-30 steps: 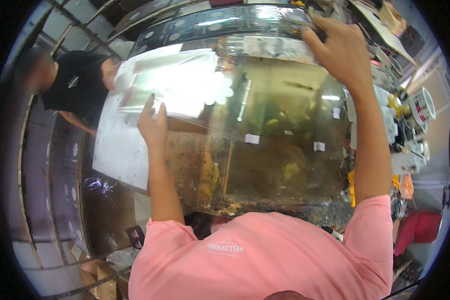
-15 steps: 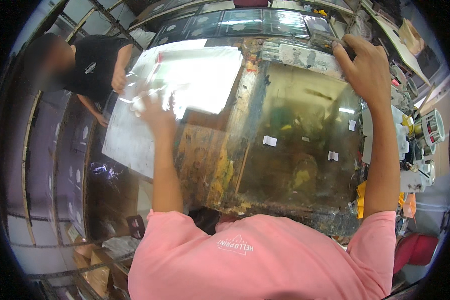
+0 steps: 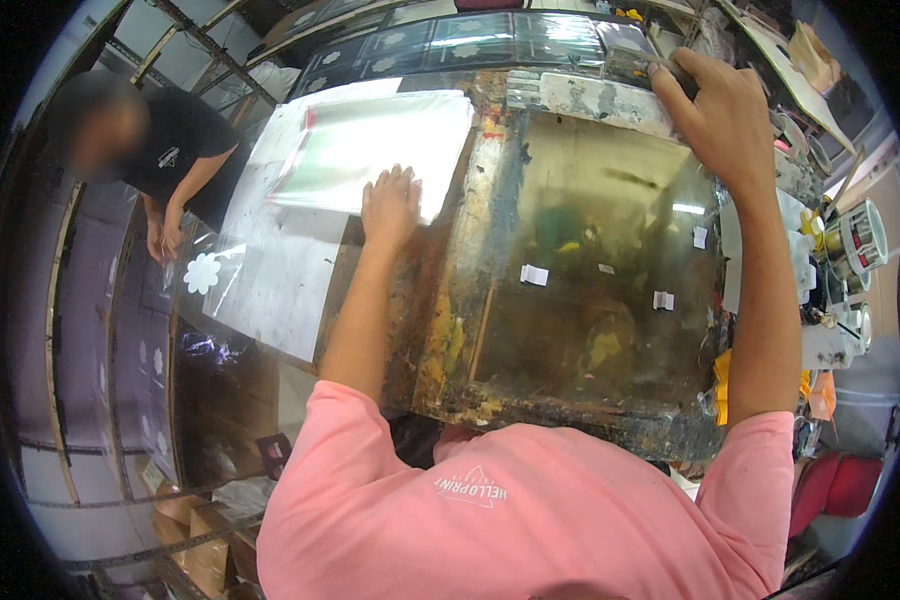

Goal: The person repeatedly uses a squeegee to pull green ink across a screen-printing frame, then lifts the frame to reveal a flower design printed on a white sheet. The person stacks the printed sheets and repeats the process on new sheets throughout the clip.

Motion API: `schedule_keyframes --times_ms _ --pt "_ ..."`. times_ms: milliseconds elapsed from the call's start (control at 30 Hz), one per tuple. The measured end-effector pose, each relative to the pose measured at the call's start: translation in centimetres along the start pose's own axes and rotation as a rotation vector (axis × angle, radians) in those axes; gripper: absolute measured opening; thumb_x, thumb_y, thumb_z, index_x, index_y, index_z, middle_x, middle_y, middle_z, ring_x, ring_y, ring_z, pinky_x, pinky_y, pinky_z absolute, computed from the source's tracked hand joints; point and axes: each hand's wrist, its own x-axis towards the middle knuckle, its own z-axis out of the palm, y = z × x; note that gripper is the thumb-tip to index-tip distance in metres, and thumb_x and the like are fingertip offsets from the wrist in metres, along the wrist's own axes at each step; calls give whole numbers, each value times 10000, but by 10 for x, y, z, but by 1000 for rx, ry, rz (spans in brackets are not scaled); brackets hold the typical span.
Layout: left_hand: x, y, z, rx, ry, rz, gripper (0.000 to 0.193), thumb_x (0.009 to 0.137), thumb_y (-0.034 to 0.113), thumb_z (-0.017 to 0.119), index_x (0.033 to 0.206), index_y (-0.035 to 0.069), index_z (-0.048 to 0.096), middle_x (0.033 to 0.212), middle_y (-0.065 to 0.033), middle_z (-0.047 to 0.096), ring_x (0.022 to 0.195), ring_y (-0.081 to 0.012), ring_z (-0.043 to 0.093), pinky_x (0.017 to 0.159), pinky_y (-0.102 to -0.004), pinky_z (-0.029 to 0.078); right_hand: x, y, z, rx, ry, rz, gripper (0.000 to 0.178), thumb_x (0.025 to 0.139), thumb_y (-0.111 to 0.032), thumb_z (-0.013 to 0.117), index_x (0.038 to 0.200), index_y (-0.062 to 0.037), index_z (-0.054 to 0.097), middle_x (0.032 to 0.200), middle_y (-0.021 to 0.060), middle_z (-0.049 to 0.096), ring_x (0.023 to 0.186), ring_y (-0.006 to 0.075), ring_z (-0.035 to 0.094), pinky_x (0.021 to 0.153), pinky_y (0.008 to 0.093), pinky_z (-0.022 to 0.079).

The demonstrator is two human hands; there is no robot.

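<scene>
My left hand lies with its fingers stretched out on a glossy stack of clear plastic sheets, near the stack's near right corner. Under that stack is a white board. To the right lies a screen-printing frame with a yellowish, see-through mesh and ink-stained edges. At the frame's far right corner, my right hand is closed round a dark, bar-like part. Its fingers partly hide what they grip.
At the left a person in a black shirt handles a clear sheet with a white flower print. Printed sheets line the back. Tubs and bottles crowd the right side. Small white paper pieces lie on the mesh.
My left hand has moved right, from the stack's left part to its near right corner. The person at the left has drawn a flower-printed sheet away to the left. My right hand keeps its grip.
</scene>
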Motion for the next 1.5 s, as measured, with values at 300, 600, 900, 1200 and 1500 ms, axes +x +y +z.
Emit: schedule_keyframes --times_ms 300,600,900,1200,1500 --pt "8 76 -61 -151 71 147 377 1082 366 580 1089 75 819 989 -225 773 903 -439 735 838 -508 571 9 3 3 24 111 -36 526 985 -489 631 1173 -16 762 1009 214 754 939 403 686 890 462 469" --pt "-54 267 37 -235 -367 396 738 1028 669 507 1391 45 660 1279 -306 672 1202 -446 648 1046 -633 442 11 -6 -6 59 72 19 485 905 -454 610 783 1 723 803 235 720 820 406 709 805 517 504" --pt "-106 320 82 -245 -204 656 1360 746 1020 465 1602 -36 427 1692 -317 307 1606 -454 248 1210 -785 -86 14 -2 -5 70 95 -32 499 910 -446 583 773 15 719 772 240 714 790 416 703 811 526 494" --pt "-107 327 80 -292 -166 718 1328 735 1031 448 1567 -4 491 1629 -313 407 1540 -461 366 1205 -800 -78 23 -2 -6 54 57 6 518 903 -445 575 770 24 747 754 261 713 756 430 720 788 520 563" --pt "-109 326 87 -302 -41 781 1278 752 1022 428 1504 -3 554 1508 -297 519 1429 -446 484 1194 -831 -15 21 -2 -3 33 56 -3 497 903 -438 571 731 7 711 757 239 706 785 422 699 789 520 508"
